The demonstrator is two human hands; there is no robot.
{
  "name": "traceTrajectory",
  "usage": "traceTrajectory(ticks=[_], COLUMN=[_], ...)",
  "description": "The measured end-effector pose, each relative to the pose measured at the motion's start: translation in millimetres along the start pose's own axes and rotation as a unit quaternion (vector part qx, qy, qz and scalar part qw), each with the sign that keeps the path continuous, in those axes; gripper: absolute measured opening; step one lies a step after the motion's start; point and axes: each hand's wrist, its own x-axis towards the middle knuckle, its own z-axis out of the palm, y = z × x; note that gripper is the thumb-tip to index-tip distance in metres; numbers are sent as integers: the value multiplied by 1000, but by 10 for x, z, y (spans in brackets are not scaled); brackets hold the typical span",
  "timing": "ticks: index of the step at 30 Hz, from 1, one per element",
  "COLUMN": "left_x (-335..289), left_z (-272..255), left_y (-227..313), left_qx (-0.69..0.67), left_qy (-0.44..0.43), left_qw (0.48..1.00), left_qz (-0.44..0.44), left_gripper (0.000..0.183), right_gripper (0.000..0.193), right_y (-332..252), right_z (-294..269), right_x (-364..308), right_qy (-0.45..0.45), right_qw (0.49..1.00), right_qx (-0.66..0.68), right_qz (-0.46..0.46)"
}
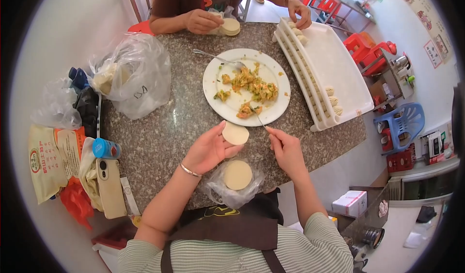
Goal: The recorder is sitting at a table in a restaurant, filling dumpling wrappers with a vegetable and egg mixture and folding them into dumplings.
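Observation:
A round dumpling wrapper [236, 133] rests on the fingers of my left hand [209, 147], just below the plate's near rim. My right hand [286, 149] grips the handle of a spoon [260, 120], whose tip reaches into the chopped filling [249, 110]. That filling lies in loose heaps on a large white oval plate [216, 98]. Close to my body, a stack of wrappers [237, 175] sits in an open clear plastic bag [220, 193]. Another spoon [213, 55] leans over the plate's far left rim.
Across the speckled stone table [179, 123], a person handles wrappers [230, 27] and reaches to white trays [334, 65] holding dumplings [332, 99]. At left are a plastic bag with dough [135, 79], a blue-lidded can [106, 148] and a phone [110, 186]. A blue chair [404, 123] stands right.

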Motion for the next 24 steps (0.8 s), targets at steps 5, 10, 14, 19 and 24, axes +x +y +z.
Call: traceTrajectory(ticks=[5, 10, 14, 19, 24], left_x=[2, -24, -17, 24, -16], left_z=[45, 11, -3, 59, -67], left_y=[-41, -18, 25, 31, 19], left_qx=[-48, -64, -40, -10, -44], left_qy=[8, 32, 64, 59, 45], left_qw=[998, 995, 994, 995, 997], left_qz=[29, 70, 75, 85, 55], left_gripper=[50, 51, 45, 41, 37], right_gripper=[22, 23, 23, 24, 24], right_y=[-6, -94, -128, -56, -65], right_z=[68, 72, 58, 78, 64], right_x=[-111, -231, -191, -38, -7], right_qy=[-16, -61, -69, -51, -23], right_qw=[999, 991, 996, 998, 999], right_qx=[-23, -82, 21, 42, 24], right_qz=[-42, -89, -43, -7, -4])
